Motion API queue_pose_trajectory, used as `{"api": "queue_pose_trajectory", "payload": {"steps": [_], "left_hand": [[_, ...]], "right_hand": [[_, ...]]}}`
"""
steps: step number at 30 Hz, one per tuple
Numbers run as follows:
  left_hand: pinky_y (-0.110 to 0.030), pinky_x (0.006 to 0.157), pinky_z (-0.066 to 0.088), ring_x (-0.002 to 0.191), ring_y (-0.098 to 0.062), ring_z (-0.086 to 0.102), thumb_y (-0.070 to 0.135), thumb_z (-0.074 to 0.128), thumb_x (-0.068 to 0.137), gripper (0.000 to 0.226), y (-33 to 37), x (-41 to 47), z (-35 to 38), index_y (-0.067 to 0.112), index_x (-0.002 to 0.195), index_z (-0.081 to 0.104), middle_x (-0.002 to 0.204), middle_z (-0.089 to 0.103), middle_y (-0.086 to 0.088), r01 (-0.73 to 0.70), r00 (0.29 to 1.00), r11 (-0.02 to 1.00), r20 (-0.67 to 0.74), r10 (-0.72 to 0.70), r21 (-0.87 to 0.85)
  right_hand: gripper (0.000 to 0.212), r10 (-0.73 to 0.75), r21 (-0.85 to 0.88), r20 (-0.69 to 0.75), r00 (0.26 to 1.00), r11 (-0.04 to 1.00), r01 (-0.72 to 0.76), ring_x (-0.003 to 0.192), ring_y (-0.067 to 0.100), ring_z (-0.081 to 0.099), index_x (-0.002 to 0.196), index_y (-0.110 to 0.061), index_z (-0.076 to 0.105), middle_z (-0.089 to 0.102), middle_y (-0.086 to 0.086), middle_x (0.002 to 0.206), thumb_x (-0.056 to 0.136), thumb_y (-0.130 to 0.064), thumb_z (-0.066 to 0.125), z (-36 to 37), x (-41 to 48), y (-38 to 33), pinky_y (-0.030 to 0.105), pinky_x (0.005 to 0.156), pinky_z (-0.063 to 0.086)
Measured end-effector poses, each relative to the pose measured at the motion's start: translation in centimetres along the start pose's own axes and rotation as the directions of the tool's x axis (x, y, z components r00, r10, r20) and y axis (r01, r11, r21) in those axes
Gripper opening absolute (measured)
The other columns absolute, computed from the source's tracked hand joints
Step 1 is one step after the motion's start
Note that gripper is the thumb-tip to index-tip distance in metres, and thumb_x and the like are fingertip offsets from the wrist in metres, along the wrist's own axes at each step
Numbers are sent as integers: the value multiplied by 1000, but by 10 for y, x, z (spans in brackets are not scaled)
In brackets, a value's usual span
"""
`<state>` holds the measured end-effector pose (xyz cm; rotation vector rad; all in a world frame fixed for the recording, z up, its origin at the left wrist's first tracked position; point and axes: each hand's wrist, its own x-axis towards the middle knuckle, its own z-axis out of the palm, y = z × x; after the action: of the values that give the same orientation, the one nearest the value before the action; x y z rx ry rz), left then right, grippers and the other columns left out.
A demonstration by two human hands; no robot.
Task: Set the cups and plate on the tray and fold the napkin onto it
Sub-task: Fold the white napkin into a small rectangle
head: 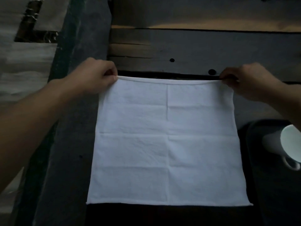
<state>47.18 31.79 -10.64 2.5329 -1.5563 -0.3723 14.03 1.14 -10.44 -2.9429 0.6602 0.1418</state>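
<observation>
napkin: square white cloth napkin, spread flat between both hands, reaching toward the person
left hand: pinches far-left corner
right hand: pinches far-right corner
cup: white ceramic cup, below right hand, on dark tray

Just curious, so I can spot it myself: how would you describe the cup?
Find the big white napkin spread out in the middle of the dark table. Just past its right edge lies a dark tray, and the cup sits on it at the picture's right border. It is the only small, glossy white thing with a handle.
</observation>
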Motion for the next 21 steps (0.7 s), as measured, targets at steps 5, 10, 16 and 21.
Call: {"api": "queue_pose_trajectory", "payload": {"steps": [5, 10, 16, 21], "left_hand": [[-36, 75, 53, 86, -17, 65, 23, 67, 94, 17, 6, -34, -21, 21, 110, 71, 101, 74, -2, -36, 999, 999, 14, 36, -23], [-26, 68, 46, 74, -11, 64, 18, 71, 88, 23, 25, -103, -39, 18, 111, 74, 94, 76, -2, -144, 990, 990, 0, 144, -7], [-40, 62, 59, 70, -18, 72, 21, 71, 86, 18, 36, -198, -17, 19, 104, 74, 88, 77, 1, -228, 973, 974, -39, 228, -5], [-41, 73, 58, 81, -21, 74, 21, 68, 89, 18, 44, -261, 27, 17, 106, 73, 97, 77, -1, -236, 969, 971, -72, 238, 35]], "right_hand": [[23, -86, 25, 13, 996, 996, 86, 94, 37, 72, 111, -8, 76, 75, 17, 108, 90, -5, 69, -30, -20, -6, 32, 76, 44], [21, -147, 68, -89, 985, 986, 153, 78, 28, 75, 99, -16, 81, 78, 7, 94, 80, -8, 81, -56, -84, -19, 27, 72, 44], [15, -153, 223, -126, 980, 958, 179, 70, 23, 73, 90, -18, 82, 77, 2, 85, 75, -15, 82, -42, -182, -46, 36, 65, 59], [22, -182, 277, -55, 982, 942, 190, 72, 20, 70, 88, -16, 83, 74, -2, 84, 68, -9, 89, 1, -242, -65, 31, 67, 57]]}}
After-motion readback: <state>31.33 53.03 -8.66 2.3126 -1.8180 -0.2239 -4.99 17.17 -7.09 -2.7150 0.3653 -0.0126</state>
